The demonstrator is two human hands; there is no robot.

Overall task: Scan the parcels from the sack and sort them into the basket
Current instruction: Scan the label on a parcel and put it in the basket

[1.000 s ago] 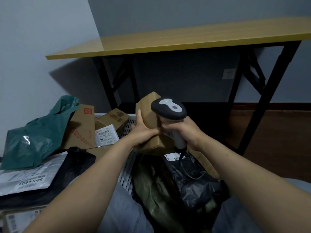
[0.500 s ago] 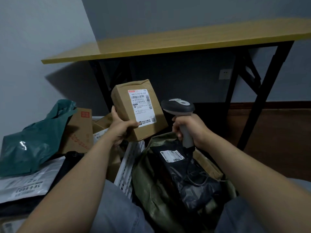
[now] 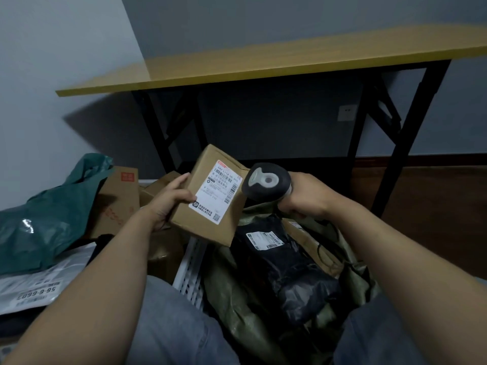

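My left hand (image 3: 168, 200) grips a brown cardboard parcel (image 3: 210, 225) by its left side, its white shipping label facing up toward me. My right hand (image 3: 305, 198) holds a dark handheld scanner (image 3: 266, 181), whose head is tipped down right beside the parcel's label edge. Below them the olive green sack (image 3: 237, 299) lies open between my knees, with a black plastic parcel (image 3: 287, 270) inside showing a white label. The white slatted basket (image 3: 191, 270) stands to the left of the sack, holding several brown boxes.
A green plastic bag (image 3: 44, 225), a red-marked cardboard box (image 3: 118, 201) and a grey mailer with a printed label (image 3: 34, 288) are piled at the left. A wooden folding table (image 3: 263, 61) with black legs stands ahead. The scanner's cable trails into the sack.
The parcel was turned label-up, then lowered and tilted. The scanner head has swung over and down toward the label, now close to the parcel's right edge.
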